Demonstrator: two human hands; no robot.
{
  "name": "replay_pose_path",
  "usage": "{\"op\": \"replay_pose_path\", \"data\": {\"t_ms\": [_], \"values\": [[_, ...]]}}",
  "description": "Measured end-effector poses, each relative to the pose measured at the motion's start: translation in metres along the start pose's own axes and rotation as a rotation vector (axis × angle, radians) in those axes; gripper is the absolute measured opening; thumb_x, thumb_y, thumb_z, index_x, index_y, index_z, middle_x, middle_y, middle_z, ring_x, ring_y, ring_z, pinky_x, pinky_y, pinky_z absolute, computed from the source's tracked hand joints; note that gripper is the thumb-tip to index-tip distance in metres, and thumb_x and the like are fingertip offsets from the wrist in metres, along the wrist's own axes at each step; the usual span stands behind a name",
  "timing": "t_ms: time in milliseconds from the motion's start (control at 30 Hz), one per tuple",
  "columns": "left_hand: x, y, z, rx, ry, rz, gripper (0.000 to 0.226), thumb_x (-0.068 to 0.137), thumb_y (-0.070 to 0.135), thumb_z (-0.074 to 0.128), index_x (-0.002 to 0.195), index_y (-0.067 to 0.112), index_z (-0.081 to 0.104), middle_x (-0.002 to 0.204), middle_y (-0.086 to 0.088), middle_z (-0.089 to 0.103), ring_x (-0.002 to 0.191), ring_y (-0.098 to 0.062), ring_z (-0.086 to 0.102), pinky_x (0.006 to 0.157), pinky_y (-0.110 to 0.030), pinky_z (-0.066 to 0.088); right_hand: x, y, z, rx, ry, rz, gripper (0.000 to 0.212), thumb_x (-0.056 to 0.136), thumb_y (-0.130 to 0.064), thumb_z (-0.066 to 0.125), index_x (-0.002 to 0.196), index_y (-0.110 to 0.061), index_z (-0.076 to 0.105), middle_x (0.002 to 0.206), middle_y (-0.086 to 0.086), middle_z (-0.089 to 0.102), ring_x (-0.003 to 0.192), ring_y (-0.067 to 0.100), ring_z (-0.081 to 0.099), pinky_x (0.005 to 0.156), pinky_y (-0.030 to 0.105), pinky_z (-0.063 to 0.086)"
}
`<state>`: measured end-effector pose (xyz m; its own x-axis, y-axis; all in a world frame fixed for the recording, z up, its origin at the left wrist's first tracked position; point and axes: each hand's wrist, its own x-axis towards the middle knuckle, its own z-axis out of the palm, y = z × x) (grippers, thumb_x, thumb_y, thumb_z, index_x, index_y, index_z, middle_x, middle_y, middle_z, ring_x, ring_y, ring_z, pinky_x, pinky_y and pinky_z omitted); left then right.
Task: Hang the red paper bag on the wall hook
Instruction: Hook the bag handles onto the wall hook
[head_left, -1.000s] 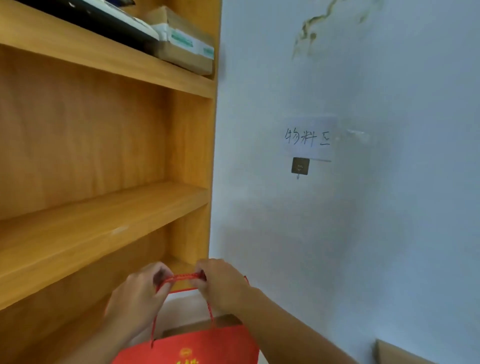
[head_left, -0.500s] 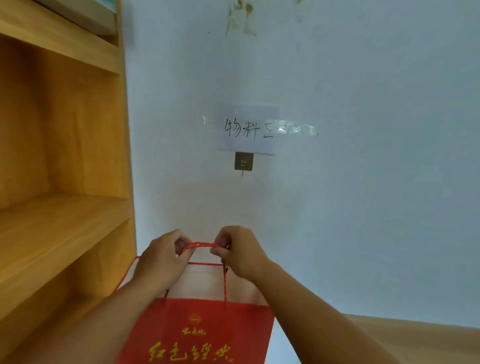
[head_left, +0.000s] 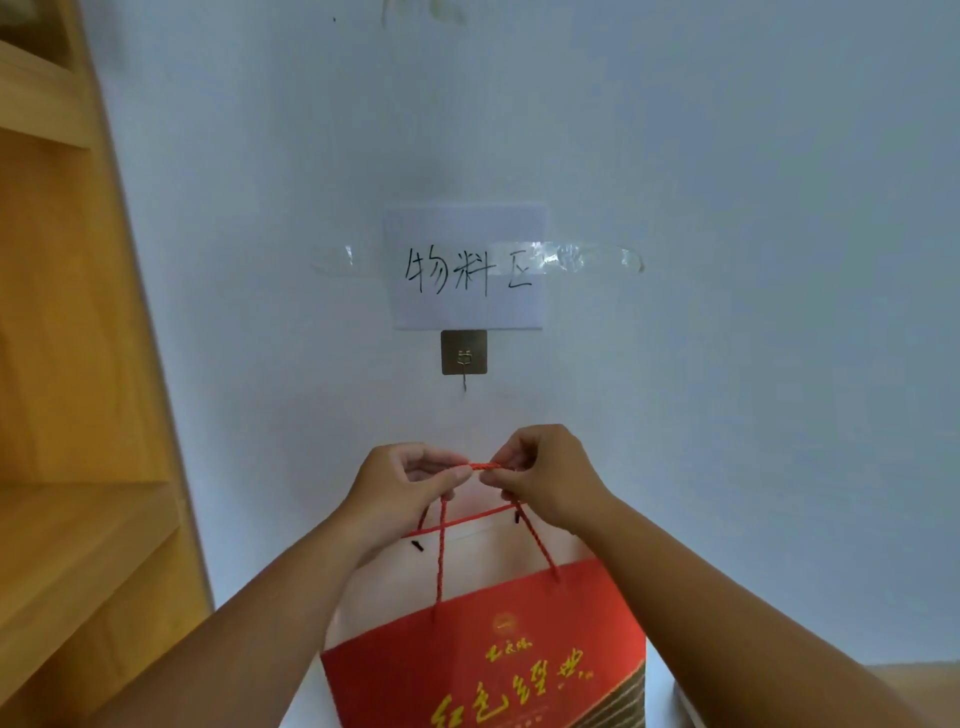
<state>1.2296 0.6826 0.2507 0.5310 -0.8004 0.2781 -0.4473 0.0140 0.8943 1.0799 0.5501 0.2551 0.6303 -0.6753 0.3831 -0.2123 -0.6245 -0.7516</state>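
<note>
The red paper bag (head_left: 498, 654) with gold lettering hangs in front of me below my hands. Its red rope handle (head_left: 485, 466) is stretched flat between my two hands. My left hand (head_left: 405, 483) pinches the handle's left end and my right hand (head_left: 545, 475) pinches its right end. The wall hook (head_left: 464, 358), a small metal prong on a square grey plate, sits on the white wall a short way above the handle, with nothing on it.
A white paper sign (head_left: 467, 267) with handwritten characters is taped just above the hook. A wooden shelf unit (head_left: 67, 364) fills the left side. A wooden surface edge (head_left: 914, 680) shows at the bottom right.
I have come closer to the wall and the hook is now centred. Both hands have lifted the bag's handle nearer to the hook and drawn closer together.
</note>
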Motion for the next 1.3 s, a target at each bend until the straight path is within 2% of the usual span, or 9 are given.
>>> {"op": "replay_pose_path", "data": {"t_ms": [167,367,500,667,733,867,967,1100,1300], "values": [[0.061,-0.014,-0.004,-0.074,0.079,0.043,0.011,0.086,0.024,0.081,0.096,0.021,0.083,0.086,-0.002,0.082,0.077,-0.013,0.077,0.08,-0.026,0.059,0.047,0.006,-0.003,0.056,0.022,-0.038,0.008,0.086,-0.008,0.082,0.091,-0.004,0.078,0.077,0.017,0.077,0.065,0.02,0.075,0.069,0.032,0.065],[0.126,-0.018,-0.001,-0.11,0.191,0.12,0.009,0.088,0.024,0.078,0.096,0.021,0.083,0.083,0.003,0.08,0.066,0.0,0.072,0.071,-0.021,0.056,0.104,0.006,0.019,-0.271,0.198,-0.254,0.01,0.097,-0.01,0.068,0.094,-0.011,0.077,0.081,0.0,0.069,0.071,0.014,0.061,0.067,0.021,0.047],[0.157,-0.023,0.007,-0.105,0.228,0.112,0.011,0.089,0.023,0.078,0.096,0.016,0.083,0.078,0.002,0.078,0.056,0.007,0.066,0.054,-0.002,0.048,0.132,0.017,0.027,-0.375,0.254,-0.26,0.011,0.098,-0.011,0.064,0.095,-0.011,0.074,0.088,0.004,0.067,0.08,0.017,0.059,0.07,0.027,0.044],[0.173,-0.037,0.014,-0.079,0.278,0.108,0.011,0.086,0.023,0.081,0.093,0.015,0.083,0.078,0.0,0.078,0.061,-0.003,0.07,0.06,-0.013,0.053,0.149,0.028,0.035,-0.35,0.269,-0.211,0.009,0.096,-0.008,0.065,0.091,-0.011,0.071,0.085,0.0,0.067,0.077,0.018,0.062,0.071,0.033,0.051],[0.174,-0.042,0.015,-0.026,0.294,0.136,0.011,0.085,0.023,0.083,0.09,0.014,0.082,0.079,-0.001,0.079,0.068,-0.011,0.072,0.064,-0.02,0.057,0.15,0.032,0.037,-0.334,0.265,-0.193,0.007,0.095,-0.009,0.066,0.092,-0.011,0.071,0.089,0.004,0.072,0.08,0.02,0.066,0.075,0.036,0.056],[0.162,-0.051,0.014,0.061,0.263,0.14,0.014,0.083,0.029,0.084,0.09,0.017,0.081,0.08,0.004,0.078,0.072,-0.005,0.069,0.063,-0.012,0.054,0.137,0.041,0.044,-0.326,0.194,-0.156,0.012,0.1,-0.019,0.065,0.094,-0.011,0.072,0.087,0.005,0.073,0.076,0.02,0.066,0.076,0.041,0.058],[0.144,-0.052,0.013,0.123,0.2,0.15,0.019,0.086,0.034,0.08,0.098,0.02,0.079,0.088,0.007,0.078,0.081,-0.008,0.072,0.075,-0.027,0.062,0.123,0.041,0.049,-0.315,0.173,-0.161,0.017,0.102,-0.026,0.062,0.095,-0.011,0.067,0.083,0.005,0.071,0.071,0.021,0.064,0.072,0.044,0.058],[0.11,-0.045,0.005,0.296,0.232,0.177,0.015,0.09,0.032,0.075,0.104,0.025,0.077,0.096,0.009,0.079,0.086,-0.007,0.072,0.083,-0.038,0.063,0.1,0.033,0.043,-0.333,0.183,-0.225,0.022,0.101,-0.024,0.064,0.117,-0.01,0.07,0.108,0.007,0.07,0.082,0.02,0.065,0.082,0.039,0.057],[0.031,-0.054,-0.006,0.507,0.292,0.189,0.019,0.097,0.037,0.065,0.11,0.026,0.073,0.108,0.008,0.074,0.091,-0.007,0.066,0.079,-0.031,0.06,0.042,0.041,0.041,-0.273,0.257,-0.239,0.019,0.096,-0.019,0.069,0.115,-0.014,0.069,0.109,0.002,0.068,0.083,0.01,0.065,0.077,0.035,0.059]]}}
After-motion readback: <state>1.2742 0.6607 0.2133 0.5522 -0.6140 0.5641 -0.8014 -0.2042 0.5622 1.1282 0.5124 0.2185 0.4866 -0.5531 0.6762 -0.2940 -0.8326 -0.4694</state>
